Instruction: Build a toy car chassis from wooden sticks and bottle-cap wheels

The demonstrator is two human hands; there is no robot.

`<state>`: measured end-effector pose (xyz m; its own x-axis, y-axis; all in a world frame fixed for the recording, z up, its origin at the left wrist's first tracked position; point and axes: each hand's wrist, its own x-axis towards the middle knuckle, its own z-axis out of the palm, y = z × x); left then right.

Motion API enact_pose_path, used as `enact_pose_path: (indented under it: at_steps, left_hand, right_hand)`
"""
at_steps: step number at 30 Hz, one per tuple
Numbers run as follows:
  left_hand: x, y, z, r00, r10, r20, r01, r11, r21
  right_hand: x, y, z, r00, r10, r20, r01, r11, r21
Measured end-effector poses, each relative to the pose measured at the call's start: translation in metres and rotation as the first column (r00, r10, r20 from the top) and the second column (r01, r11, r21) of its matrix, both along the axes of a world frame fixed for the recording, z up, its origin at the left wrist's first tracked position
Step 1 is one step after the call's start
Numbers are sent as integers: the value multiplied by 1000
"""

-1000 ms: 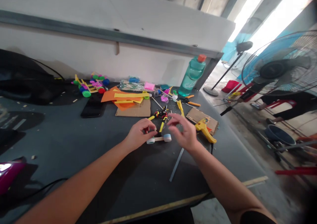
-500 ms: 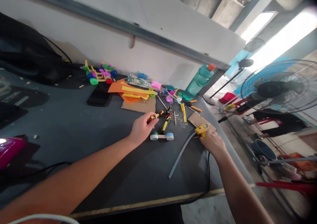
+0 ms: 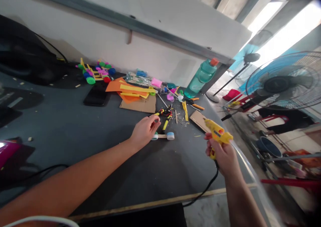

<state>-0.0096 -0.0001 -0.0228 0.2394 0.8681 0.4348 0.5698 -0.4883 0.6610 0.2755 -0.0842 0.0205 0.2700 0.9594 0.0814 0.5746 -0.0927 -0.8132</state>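
My right hand (image 3: 222, 156) is shut around the pistol grip of a yellow hot glue gun (image 3: 217, 133), lifted above the table's right side, with its black cord (image 3: 207, 186) hanging down. A long clear rod, possibly a glue stick, seems to run from the gun toward the lower right. My left hand (image 3: 144, 132) rests on the dark table just beside a craft-stick axle (image 3: 163, 136) with round pale-blue wheels. Its fingers curl loosely, and anything small inside them is hidden.
Yellow-and-black pliers (image 3: 166, 121) and wood scraps lie beyond the axle. Further back are cardboard (image 3: 199, 121), orange paper (image 3: 125, 91), a phone (image 3: 96, 94), a colourful craft-stick toy (image 3: 95, 73) and a green bottle (image 3: 202, 76). A floor fan (image 3: 278, 84) stands off the right edge.
My right hand has lifted the glue gun off the cardboard and toward me. The grey rod no longer lies on the table. My left hand has shifted slightly closer to the axle.
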Motion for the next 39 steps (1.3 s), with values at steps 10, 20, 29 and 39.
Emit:
enact_pose_path:
  at_steps: [10, 20, 29, 39]
  left_hand:
    - [3, 0, -6, 996, 16, -85, -15, 1000, 9]
    - [5, 0, -7, 994, 0, -113, 2, 1000, 18]
    - [5, 0, -6, 986, 1, -166, 2, 1000, 14]
    - [6, 0, -5, 985, -2, -174, 5, 1000, 18]
  right_hand:
    - [-94, -28, -27, 765, 198, -613, -363, 918, -156]
    - [-102, -23, -35, 818, 183, -545, -320, 932, -168]
    - [-104, -21, -37, 833, 185, -521, -320, 930, -183]
    - [-103, -21, -44, 845, 184, -502, -317, 928, -195]
